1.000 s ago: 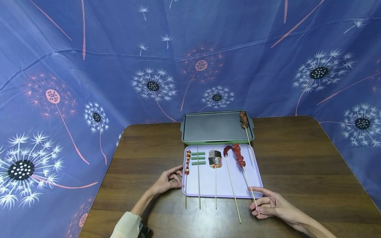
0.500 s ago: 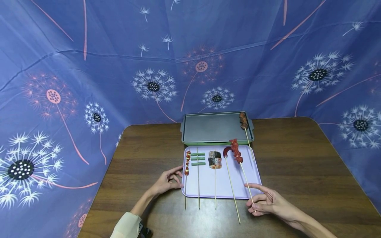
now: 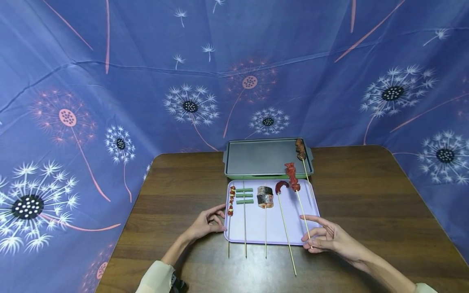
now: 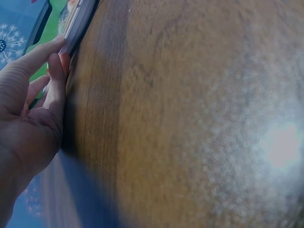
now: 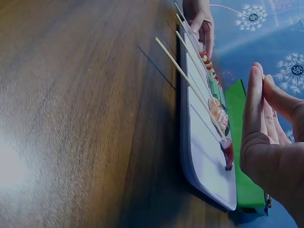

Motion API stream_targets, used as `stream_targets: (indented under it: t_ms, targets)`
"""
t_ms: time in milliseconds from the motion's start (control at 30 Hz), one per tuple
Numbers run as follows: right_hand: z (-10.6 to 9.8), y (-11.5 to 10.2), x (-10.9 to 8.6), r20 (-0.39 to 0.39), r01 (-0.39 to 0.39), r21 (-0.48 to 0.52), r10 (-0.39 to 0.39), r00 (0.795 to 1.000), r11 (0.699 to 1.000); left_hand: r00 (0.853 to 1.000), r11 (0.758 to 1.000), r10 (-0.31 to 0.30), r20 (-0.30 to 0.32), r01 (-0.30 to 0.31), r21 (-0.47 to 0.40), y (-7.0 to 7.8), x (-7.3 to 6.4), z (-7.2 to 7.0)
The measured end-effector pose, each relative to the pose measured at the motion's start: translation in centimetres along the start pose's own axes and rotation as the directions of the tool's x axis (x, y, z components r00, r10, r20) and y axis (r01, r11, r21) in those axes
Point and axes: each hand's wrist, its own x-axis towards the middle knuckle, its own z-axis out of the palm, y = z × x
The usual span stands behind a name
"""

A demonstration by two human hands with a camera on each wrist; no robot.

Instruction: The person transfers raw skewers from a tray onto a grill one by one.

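My right hand (image 3: 331, 240) pinches the lower end of a bamboo skewer of red meat pieces (image 3: 292, 178). The meat is raised over the far right part of a pale lilac tray (image 3: 272, 234). At the tray's left rim my left hand (image 3: 206, 224) holds the edge between thumb and curled fingers; part of this grip is hidden. On the tray lie a thin skewer of red and yellow pieces (image 3: 231, 201), one of green stalks (image 3: 244, 196), one of dark-skinned fish chunks (image 3: 265, 197) and one with a curled dark red piece (image 3: 281, 187).
Behind the tray stands a grey griddle (image 3: 260, 156) with a green body (image 5: 244, 185). A skewer of browned meat (image 3: 300, 149) lies at its right end, its stick reaching over the tray. Several sticks overhang the tray's front edge. A blue dandelion-print cloth (image 3: 311, 81) surrounds the wooden table (image 3: 366, 195).
My right hand has moved away from me, carrying the red meat skewer from over the tray toward the griddle's front edge. My left hand has stayed at the tray's rim.
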Motion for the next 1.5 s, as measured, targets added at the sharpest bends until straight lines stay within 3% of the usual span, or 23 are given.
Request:
stream_targets:
  t_ms: [467, 700, 1200, 1500]
  targets:
    - [-0.7, -0.7, 1.8, -0.017, -0.012, -0.051, 0.011, 1.000, 0.999, 1.000, 1.000, -0.014, -0.004, 0.014, 0.007, 0.4, -0.3, -0.2]
    - [-1.3, -1.0, 2.8, -0.010, -0.009, -0.026, 0.009, 1.000, 1.000, 1.000, 1.000, -0.003, -0.007, 0.003, 0.010, 0.4, -0.2, -0.1]
    - [-3.3, -3.0, 5.0, -0.147, -0.097, -0.007, 0.095, 0.985, 0.995, 1.000, 1.000, -0.020, -0.012, 0.020, 0.004, 0.3, 0.0, 0.0]
    - [-4.3, -4.3, 6.4, -0.157, -0.120, 0.081, 0.132, 0.979, 0.989, 1.000, 1.000, -0.013, -0.015, 0.014, 0.015, 0.3, 0.0, 0.0]
